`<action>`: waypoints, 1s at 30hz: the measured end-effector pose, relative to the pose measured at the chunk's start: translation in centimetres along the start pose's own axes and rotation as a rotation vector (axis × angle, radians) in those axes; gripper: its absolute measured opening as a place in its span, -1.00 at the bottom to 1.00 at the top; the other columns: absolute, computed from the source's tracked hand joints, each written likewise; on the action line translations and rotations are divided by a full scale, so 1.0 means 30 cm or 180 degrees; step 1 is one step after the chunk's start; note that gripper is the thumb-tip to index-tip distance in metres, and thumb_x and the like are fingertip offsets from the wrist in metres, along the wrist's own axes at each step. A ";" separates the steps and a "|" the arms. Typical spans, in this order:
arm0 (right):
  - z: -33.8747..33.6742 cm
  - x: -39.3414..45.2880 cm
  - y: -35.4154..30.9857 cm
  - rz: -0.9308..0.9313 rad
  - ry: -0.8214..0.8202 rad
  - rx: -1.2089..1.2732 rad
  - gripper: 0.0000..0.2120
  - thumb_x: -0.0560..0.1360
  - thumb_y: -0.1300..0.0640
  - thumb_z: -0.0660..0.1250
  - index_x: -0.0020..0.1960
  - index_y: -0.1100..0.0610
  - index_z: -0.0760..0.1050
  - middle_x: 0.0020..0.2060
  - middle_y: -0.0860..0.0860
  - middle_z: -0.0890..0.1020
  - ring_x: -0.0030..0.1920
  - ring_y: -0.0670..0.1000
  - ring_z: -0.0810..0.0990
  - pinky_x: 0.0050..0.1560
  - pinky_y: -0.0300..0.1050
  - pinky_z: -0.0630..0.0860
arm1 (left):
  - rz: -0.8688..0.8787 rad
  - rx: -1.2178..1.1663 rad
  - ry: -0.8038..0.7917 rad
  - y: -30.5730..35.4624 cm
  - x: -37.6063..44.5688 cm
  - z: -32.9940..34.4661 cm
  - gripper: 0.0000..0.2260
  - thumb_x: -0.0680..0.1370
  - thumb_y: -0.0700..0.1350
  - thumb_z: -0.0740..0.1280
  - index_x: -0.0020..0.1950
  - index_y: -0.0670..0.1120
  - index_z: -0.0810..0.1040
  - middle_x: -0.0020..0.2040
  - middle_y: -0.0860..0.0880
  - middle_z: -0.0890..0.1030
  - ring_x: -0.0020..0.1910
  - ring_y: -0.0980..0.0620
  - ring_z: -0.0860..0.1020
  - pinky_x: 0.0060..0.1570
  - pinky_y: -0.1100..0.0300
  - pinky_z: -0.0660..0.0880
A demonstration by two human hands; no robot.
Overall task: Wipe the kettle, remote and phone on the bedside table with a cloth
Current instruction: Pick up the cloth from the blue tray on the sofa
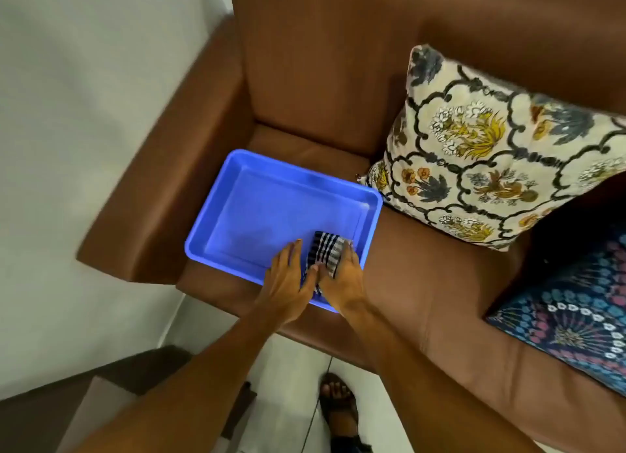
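A blue tray [237,195] sits on the brown sofa [423,283] seat, its near rim close to the seat's front edge. In its near right corner lies the folded striped cloth [325,249]. The left hand [288,280] rests flat beside it, fingers extended; the right hand [342,280] curls over it, gripping lightly. The tray's left and far parts lie open.

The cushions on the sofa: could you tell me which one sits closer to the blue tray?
The cream floral cushion, leaning against the sofa back; its lower corner almost meets the blue tray. The dark blue patterned cushion lies farther right, at the picture's edge.
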State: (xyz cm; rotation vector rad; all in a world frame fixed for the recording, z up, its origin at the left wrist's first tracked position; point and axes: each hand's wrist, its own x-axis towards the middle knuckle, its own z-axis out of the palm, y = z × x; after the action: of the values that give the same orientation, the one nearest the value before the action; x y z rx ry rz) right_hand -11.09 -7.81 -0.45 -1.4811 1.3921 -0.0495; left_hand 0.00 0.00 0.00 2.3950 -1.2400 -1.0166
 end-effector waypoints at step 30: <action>0.238 -0.272 -0.117 0.0437 -0.0069 0.1589 -0.69 0.55 -0.14 0.56 0.09 0.08 0.72 -0.06 0.04 0.84 0.01 0.10 0.83 0.03 0.02 0.78 | -0.1529 -0.3899 0.0600 -0.150 -0.286 -0.141 -0.90 0.49 -0.15 0.49 -0.02 -0.07 0.65 -0.21 0.00 0.71 -0.30 0.08 0.66 -0.29 0.24 0.60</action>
State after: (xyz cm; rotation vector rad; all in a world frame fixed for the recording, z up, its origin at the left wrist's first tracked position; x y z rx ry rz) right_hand -6.70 1.92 3.52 -0.9686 1.3394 -0.2736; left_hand 2.30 9.15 4.75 1.6733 0.1382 -1.1332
